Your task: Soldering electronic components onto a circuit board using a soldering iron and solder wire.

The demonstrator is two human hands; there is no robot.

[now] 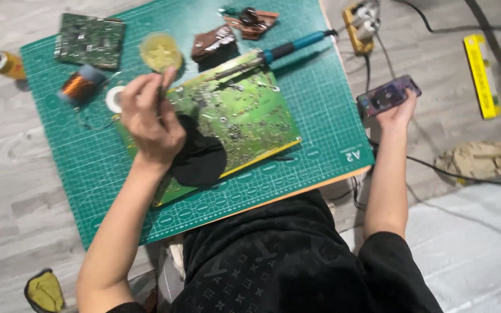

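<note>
— On the green cutting mat [320, 139], what is the left hand [151, 119] doing?

— It hovers over the left end of the large green circuit board [239, 119], fingers pinched together round something thin; what exactly, I cannot tell. A black cloth [199, 157] lies on the board just below that hand.

— And the right hand [398, 113]?

— Off the mat, out on the grey floor to the right. Its fingers are clamped on a phone [388, 95], screen up.

— Where is the soldering iron [273, 55]?

— Lying untouched at the board's far edge, its blue handle pointing up and right, its metal tip resting against the board's top edge.

— What else is near the left hand?

— A round yellow tin [160, 51] just beyond the fingertips, a small white roll [113, 99] beside it, and a copper wire spool [80, 85] further left. A second, darker circuit board [90, 39] sits in the mat's far left corner.
</note>
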